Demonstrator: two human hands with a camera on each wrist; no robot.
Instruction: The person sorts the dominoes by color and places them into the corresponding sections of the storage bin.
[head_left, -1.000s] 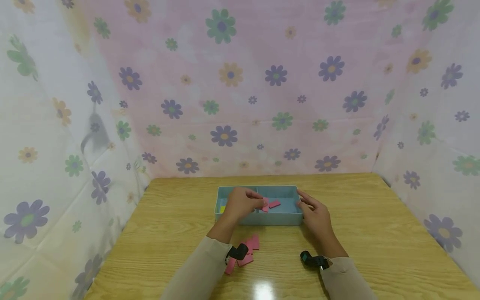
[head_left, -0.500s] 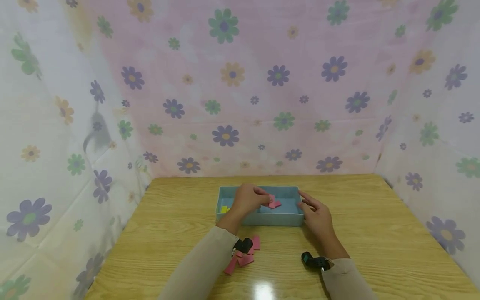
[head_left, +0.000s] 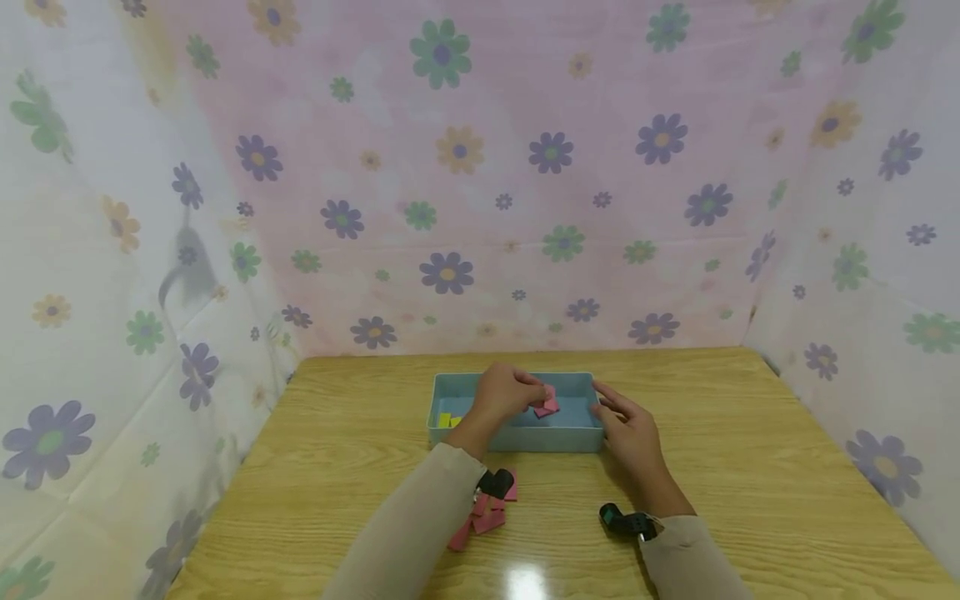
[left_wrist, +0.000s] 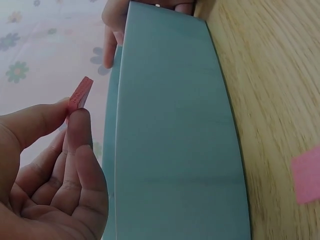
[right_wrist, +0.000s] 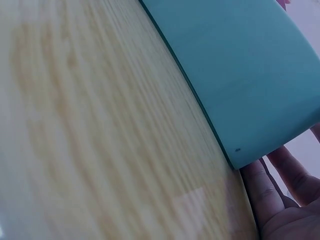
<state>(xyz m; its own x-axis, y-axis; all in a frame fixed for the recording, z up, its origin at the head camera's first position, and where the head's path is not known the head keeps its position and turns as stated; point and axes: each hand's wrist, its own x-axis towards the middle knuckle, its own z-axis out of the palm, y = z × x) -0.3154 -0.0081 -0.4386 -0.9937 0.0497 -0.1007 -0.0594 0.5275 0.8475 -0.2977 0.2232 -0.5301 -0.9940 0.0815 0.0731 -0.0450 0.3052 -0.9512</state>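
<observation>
My left hand point(head_left: 498, 398) is over the light blue divided box point(head_left: 558, 440) and pinches a pink flat rectangular piece point(left_wrist: 80, 94) between thumb and fingertips. Directly below it, another pink piece point(head_left: 547, 412) lies in the right compartment; the two overlap in the head view, so whether they touch I cannot tell. My right hand point(head_left: 633, 435) holds the box's right end, thumb at the rim and fingers along the outer side. In the right wrist view its fingers point(right_wrist: 265, 192) lie against that end wall.
Several pink pieces point(head_left: 490, 522) lie on the wooden table point(head_left: 360, 467) in front of the box, partly hidden by my left wrist and its black camera point(head_left: 497, 483). Yellow pieces point(head_left: 445, 420) sit in the left compartment. A flowered cloth point(head_left: 517, 208) hangs behind and beside the table.
My left hand has shifted a little to the right with the pinched pink piece, from near the divider to above the other pink piece. The right hand stays at the box's end.
</observation>
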